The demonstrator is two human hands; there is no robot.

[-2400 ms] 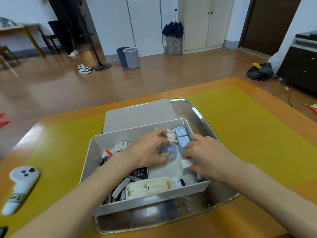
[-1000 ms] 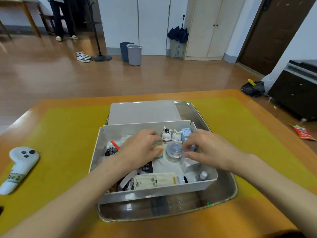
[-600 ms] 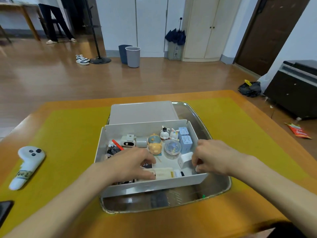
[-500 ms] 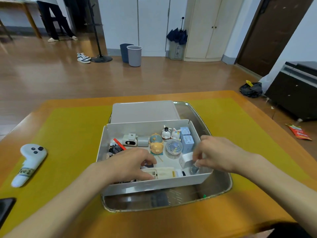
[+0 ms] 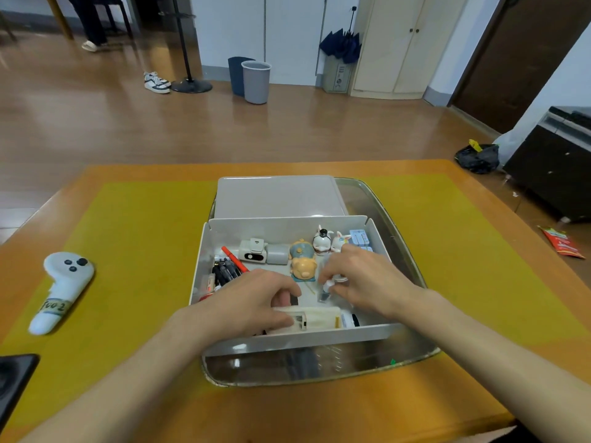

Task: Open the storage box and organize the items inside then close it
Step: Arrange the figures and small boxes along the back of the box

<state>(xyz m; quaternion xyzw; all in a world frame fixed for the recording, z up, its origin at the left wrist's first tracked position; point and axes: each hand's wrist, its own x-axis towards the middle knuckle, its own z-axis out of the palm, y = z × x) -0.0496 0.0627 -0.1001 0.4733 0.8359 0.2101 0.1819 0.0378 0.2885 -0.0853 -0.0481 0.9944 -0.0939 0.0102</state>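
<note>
1. Head view: at the table's left edge we see a white controller lying on the yellow mat, with a dark device at the near left corner.
2. The open storage box sits in the middle of the table inside a metal tray; its grey lid lies flat behind it, against the box's far wall.
3. Along the box's left wall we find dark pens and a red pen.
4. By the far wall stand a small white device, a grey block, a yellow-and-blue toy, two small figurines and blue boxes in the far right corner.
5. Our left hand reaches into the box's near half, fingers curled and thumb pressed on a cream rectangular item lying along the near wall.
6. Our right hand hovers over the box's right half, its fingertips pinching a small vial held tilted above the box floor.
7. The right hand covers whatever lies beneath it.
</note>
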